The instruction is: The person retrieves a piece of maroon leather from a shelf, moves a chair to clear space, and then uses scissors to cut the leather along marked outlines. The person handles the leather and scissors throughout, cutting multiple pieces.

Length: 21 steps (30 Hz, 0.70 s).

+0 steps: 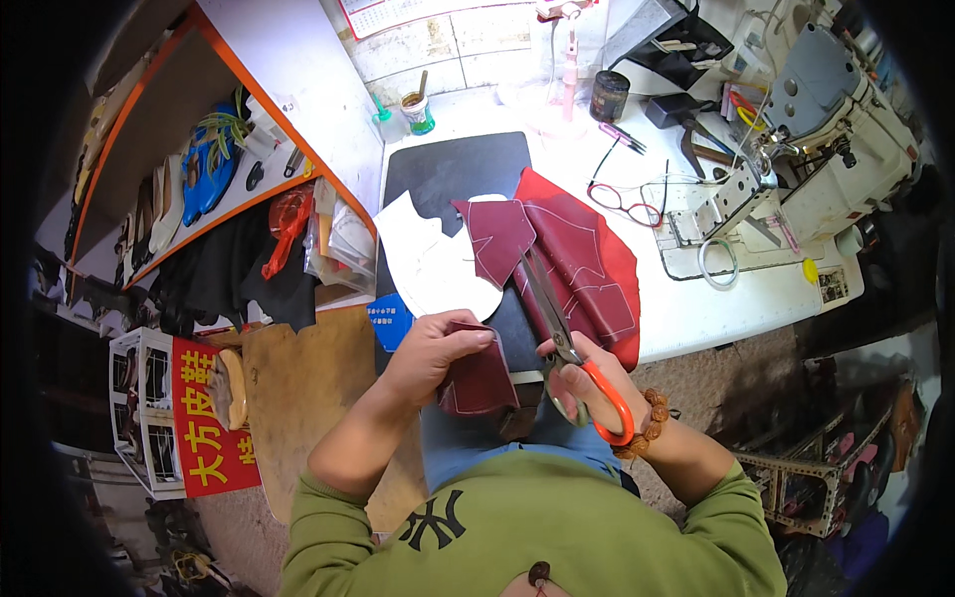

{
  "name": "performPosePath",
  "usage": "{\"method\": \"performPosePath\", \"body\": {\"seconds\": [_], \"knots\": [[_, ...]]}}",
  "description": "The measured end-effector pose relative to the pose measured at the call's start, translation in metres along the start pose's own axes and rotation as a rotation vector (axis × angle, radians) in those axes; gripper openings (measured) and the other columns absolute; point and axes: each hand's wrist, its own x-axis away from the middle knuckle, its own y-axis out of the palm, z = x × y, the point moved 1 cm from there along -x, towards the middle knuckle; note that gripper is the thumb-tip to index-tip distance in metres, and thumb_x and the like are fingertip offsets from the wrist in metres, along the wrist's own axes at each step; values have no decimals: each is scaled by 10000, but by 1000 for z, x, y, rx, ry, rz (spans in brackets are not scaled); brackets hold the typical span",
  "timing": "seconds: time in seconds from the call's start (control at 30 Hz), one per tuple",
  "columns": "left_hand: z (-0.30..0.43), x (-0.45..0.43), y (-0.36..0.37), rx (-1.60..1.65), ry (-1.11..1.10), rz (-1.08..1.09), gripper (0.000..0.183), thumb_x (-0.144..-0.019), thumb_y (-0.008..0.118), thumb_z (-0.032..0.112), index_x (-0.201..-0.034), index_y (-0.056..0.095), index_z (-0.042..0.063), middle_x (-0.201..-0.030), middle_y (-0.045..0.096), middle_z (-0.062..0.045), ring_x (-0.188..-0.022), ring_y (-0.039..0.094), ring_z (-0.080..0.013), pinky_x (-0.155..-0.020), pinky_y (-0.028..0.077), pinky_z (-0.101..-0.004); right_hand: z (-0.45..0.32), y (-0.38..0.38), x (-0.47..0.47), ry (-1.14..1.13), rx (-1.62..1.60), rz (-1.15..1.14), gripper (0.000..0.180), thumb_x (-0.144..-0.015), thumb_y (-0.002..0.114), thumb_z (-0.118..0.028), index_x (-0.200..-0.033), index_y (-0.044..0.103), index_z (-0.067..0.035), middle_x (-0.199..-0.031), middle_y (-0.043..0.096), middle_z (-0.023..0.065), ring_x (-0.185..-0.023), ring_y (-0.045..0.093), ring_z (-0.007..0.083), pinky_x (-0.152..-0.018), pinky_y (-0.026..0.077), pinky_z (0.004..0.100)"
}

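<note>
My left hand [439, 351] pinches a small piece of burgundy leather [477, 380] by its upper edge, over my lap at the table's front. White marking lines run near the piece's edges. In my right hand [589, 377] is a pair of scissors [550, 295], one handle loop orange. Their blades point up and away from me, apart from the held piece. Beyond the blades lies more burgundy leather [571, 257] with white outlines, partly folded over its red underside [623, 276]. Another outlined piece [501, 237] overlaps white pattern sheets [440, 272] on a black cutting mat [455, 160].
A sewing machine [828, 142] stands at the right of the white table [694, 328]. Red-framed glasses [623, 205], tweezers [623, 138], a dark jar [609, 97] and a lamp stand [571, 74] are behind the leather. Shelves with shoes [209, 164] rise at left.
</note>
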Motion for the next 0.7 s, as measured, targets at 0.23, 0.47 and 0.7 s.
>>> {"method": "performPosePath", "body": {"seconds": [0.23,0.47,0.7], "knots": [[-15,-15,12,-152,-9,-197,87,-851,660,105,-823,639,26,-750,625,-7,-675,558,-51,-637,439,-195,3,23,-24,-158,-258,150,531,-775,638,19,-1260,429,-36,-894,554,33,-814,551,106,-724,459,238],[-44,23,24,-487,320,478,790,-811,714,344,-1372,304,-31,-1239,470,-133,-1139,452,-240,-1016,326,-377,-5,31,-33,-344,-206,309,520,-760,638,43,-1239,454,-46,-884,539,22,-786,534,85,-701,461,222],[-40,29,9,405,19,10,457,-882,657,195,-1281,482,54,-1122,582,-35,-989,569,-139,-856,452,-315,-7,49,-45,-370,-122,94,489,-775,597,68,-1229,442,-29,-917,565,44,-800,547,86,-669,493,228]]}}
